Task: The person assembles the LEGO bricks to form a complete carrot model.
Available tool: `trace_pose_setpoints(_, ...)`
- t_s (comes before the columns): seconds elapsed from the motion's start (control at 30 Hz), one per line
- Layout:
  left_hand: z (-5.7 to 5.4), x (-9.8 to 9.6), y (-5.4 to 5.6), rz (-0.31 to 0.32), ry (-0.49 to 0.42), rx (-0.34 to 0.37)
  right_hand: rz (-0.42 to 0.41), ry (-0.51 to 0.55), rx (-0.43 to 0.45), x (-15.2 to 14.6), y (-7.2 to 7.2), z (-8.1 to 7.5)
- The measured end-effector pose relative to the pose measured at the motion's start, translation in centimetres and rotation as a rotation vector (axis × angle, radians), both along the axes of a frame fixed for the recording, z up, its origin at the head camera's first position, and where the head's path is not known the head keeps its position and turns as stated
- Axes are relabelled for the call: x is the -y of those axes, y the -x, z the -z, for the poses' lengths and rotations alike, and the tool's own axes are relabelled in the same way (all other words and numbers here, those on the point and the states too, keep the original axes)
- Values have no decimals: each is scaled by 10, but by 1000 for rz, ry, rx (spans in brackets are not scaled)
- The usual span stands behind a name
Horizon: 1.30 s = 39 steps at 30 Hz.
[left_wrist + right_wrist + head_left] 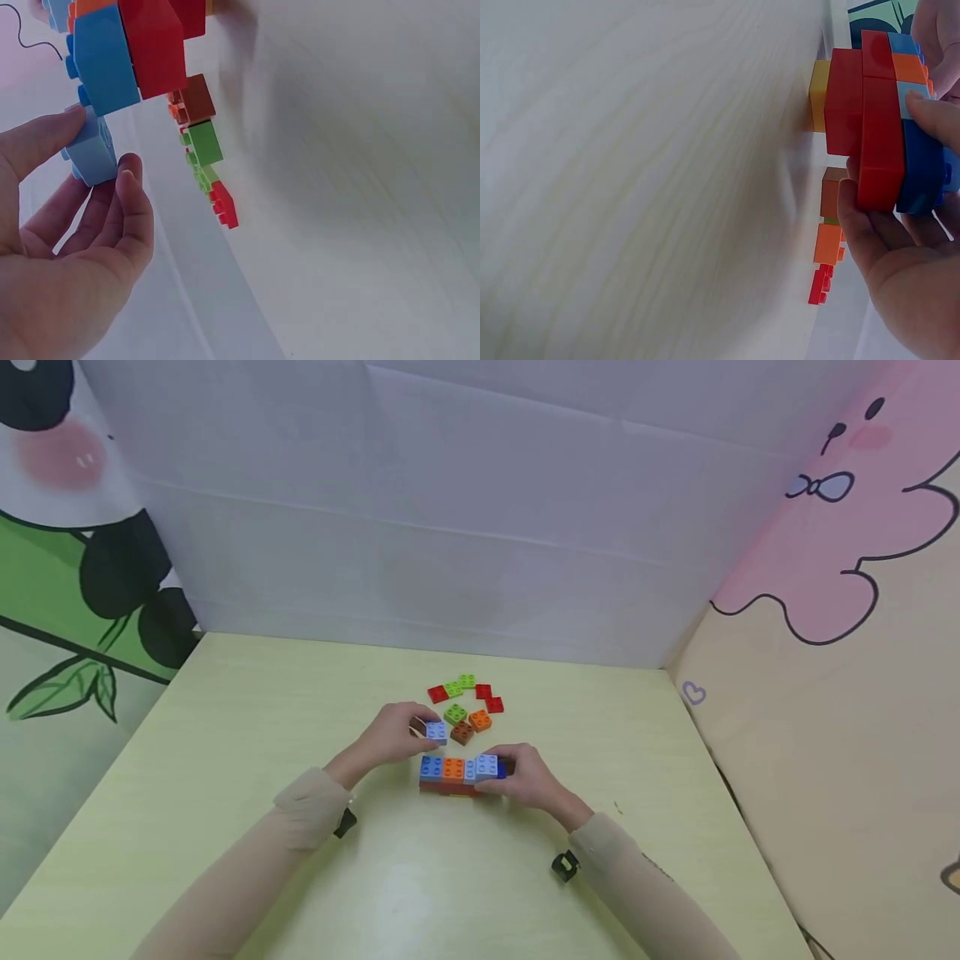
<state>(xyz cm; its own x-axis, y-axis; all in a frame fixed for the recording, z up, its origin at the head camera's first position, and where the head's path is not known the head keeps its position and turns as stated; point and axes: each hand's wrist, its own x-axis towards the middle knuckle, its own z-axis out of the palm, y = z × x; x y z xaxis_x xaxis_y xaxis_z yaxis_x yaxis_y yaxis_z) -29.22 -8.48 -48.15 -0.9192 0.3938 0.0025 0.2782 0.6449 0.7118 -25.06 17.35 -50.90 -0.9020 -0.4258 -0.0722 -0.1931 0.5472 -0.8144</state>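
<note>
My left hand (pixel 392 732) pinches a light blue toy brick (pixel 436 733) between thumb and fingers, just above and behind the left end of a brick stack (pixel 453 769). At the stack's right end, my right hand (pixel 527 775) grips it with thumb and fingers. Red bricks (pixel 880 142) form its lower layers, over a yellow brick (pixel 819 97) at the bottom. Above the red sits a row of blue (pixel 431 767), orange, light blue and dark blue bricks (pixel 921 169). Another light blue brick (pixel 487 765) lies on top near my right fingers.
Behind the hands, loose bricks lie on the pale wooden table (pixel 360 877): a brown brick (pixel 462 732), an orange brick (pixel 480 720), a green brick (pixel 455 714), and several red and lime ones farther back. A pale cloth wall (pixel 450 568) closes the far edge.
</note>
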Motion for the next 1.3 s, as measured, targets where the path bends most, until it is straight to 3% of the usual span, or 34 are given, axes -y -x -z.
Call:
trace_pose_setpoints(0.23, -3, -3, -11, 26, -53, -47, -8, 3, -15, 0, 1, 2)
trace_pose_setpoints(0.47, -2, -4, -22, 120, -93, -73, -8, 11, -20, -3, 1, 4)
trace_pose_setpoints(0.9, 8, 1, -32, 160, -92, -72, -11, 22, -26, -1, 1, 8)
trace_pose_setpoints(1.3, 8, -1, -33, 154, -60, -71, -13, 17, -39, -1, 2, 7)
